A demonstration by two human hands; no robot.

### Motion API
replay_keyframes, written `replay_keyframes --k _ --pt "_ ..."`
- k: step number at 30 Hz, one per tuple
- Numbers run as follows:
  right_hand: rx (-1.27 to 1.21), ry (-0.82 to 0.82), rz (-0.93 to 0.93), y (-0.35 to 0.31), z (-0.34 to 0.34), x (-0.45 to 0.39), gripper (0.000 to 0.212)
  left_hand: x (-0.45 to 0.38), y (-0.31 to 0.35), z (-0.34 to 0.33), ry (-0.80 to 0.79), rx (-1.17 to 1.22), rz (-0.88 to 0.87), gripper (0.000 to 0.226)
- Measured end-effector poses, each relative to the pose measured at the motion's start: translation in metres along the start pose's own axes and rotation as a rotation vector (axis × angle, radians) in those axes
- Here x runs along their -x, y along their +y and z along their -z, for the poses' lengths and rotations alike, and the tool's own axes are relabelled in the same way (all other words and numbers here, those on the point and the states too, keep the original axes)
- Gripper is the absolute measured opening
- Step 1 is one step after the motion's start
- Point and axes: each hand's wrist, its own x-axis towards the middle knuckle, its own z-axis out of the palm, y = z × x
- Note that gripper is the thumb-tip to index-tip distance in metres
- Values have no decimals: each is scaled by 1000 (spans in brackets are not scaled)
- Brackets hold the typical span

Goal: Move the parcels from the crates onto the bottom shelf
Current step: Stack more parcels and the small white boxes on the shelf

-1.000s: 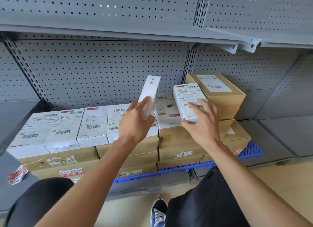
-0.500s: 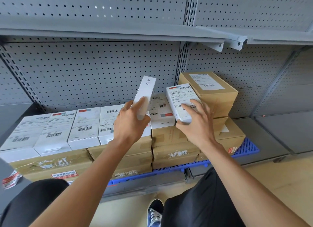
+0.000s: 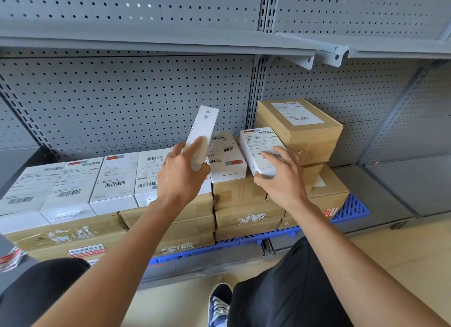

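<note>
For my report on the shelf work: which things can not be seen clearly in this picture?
- Head view: label text on the flat white parcels, too small.
- White box in the left hand: lower end hidden by fingers.
- Crates: not in view.

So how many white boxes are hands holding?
2: an upright white box in the left hand, and a labelled white box gripped by the right hand, beside the brown carton.
</note>
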Motion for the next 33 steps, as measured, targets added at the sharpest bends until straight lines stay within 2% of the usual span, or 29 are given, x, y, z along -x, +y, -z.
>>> replay_keyframes --k 12,16,21,23,26,33 --pt "4 -116 -36 2 -16 -1 64 -2 -12 -1 4 36 5 63" --pt "47 -166 -17 6 -20 -2 71 -3 -12 -2 -4 20 14 63" --pt "217 -261 32 4 -17 -9 80 -4 -10 -2 -14 35 24 65" --pt "333 -294 79 1 -17 -11 87 -5 -11 -3 -13 33 25 65" --pt "382 -360 91 -2 -21 -14 98 -5 -12 -4 -12 32 23 65" --pt "387 -392 94 -10 -25 -28 94 -6 -12 -3 -18 30 35 65"
